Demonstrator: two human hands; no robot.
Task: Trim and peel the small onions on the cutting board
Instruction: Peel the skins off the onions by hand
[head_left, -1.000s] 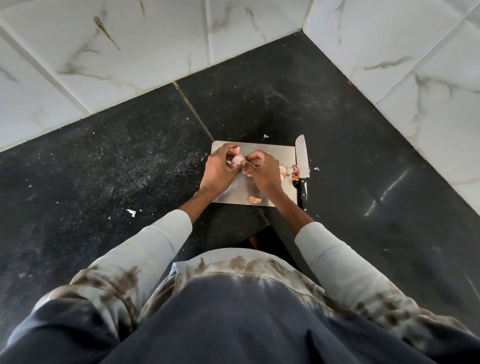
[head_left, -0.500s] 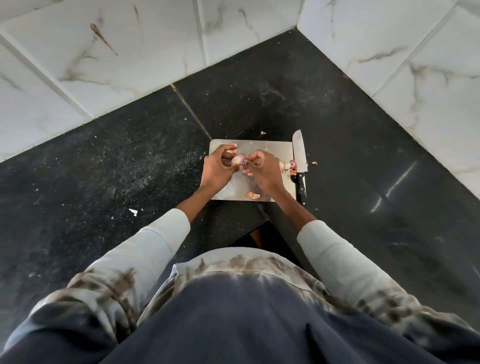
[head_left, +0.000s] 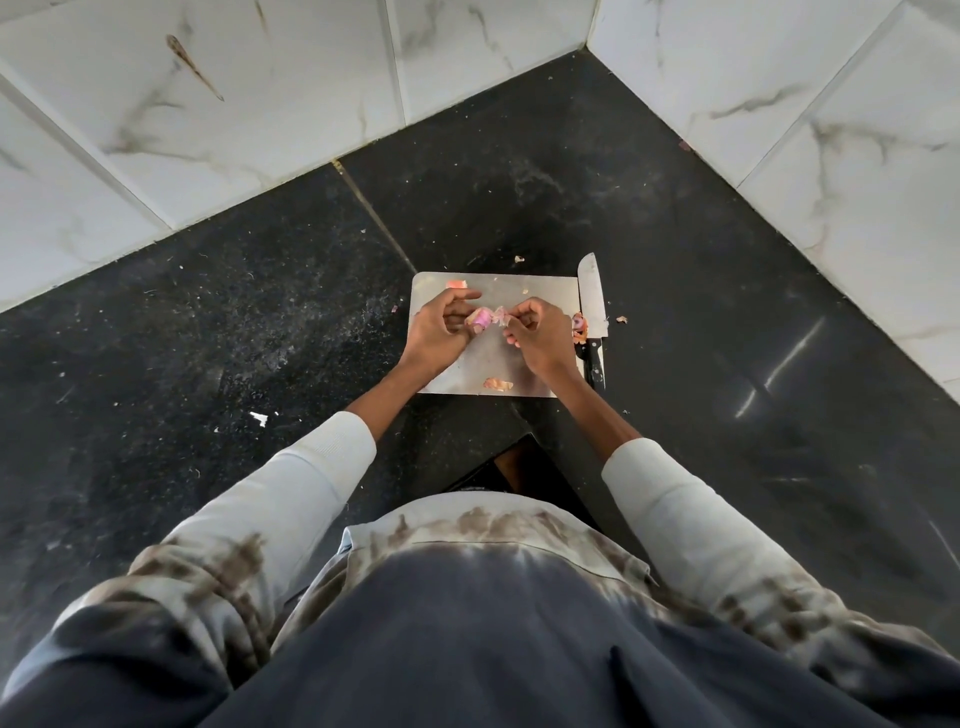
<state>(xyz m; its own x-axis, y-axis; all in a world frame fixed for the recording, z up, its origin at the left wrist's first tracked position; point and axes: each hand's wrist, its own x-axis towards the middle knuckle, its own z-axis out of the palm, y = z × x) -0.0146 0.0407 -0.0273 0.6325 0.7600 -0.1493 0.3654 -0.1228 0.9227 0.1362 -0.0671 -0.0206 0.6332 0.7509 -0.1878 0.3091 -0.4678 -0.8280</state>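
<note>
Under both hands, a cutting board (head_left: 540, 291) lies on the dark desk (head_left: 208, 312); a knife (head_left: 593, 306) lies just right of the right hand (head_left: 537, 338). The left hand (head_left: 441, 332) grips a small onion (head_left: 480, 318) above the board, and the right hand pinches a loose skin (head_left: 500, 315) beside it. More onions (head_left: 579, 327) behind the right hand are mostly hidden, and a peel scrap (head_left: 497, 384) lies near the wrists.

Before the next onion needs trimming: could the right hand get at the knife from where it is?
Probably yes. The knife lies uncovered along the cutting board's right edge, right beside the right hand. That hand first has to drop the onion skin it pinches.
</note>
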